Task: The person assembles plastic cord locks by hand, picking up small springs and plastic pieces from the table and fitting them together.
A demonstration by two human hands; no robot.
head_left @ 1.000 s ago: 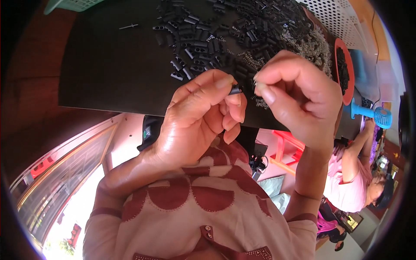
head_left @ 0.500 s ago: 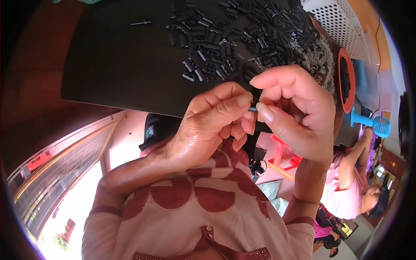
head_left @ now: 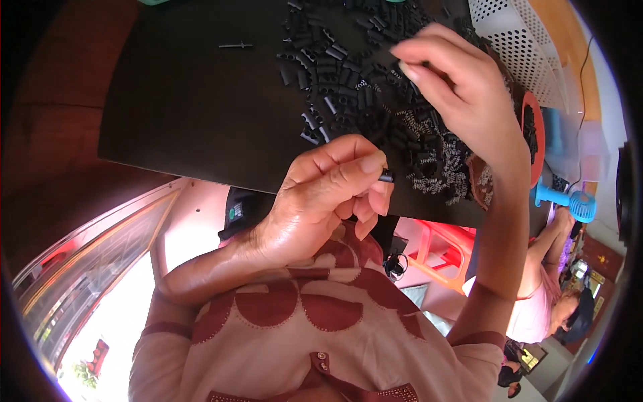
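The black tube point(head_left: 386, 175) sits between the thumb and forefinger of the left hand point(head_left: 328, 191), one end showing past the tips on their right. The dark worktop point(head_left: 187, 100) spreads out beyond the left fingers and runs on beneath the right hand point(head_left: 475, 90). A broad scatter of black parts point(head_left: 341, 67) covers it beyond the left fingers and to the left of the right ones. A white perforated basket point(head_left: 519, 50) stands to the right of the right fingers, and a red bowl point(head_left: 536, 161) is also right of them, nearer the body, partly behind the forearm. The left fingers are closed on the tube. The right fingers stand narrow, thumb and forefinger tips near each other; whether they hold anything, I cannot tell. A blue fan point(head_left: 581, 206) is farther right of them. Coil springs point(head_left: 435, 171) lie in a patch to the right of the left fingers. A thin metal pin point(head_left: 234, 45) lies beyond the left fingers, well to their left.
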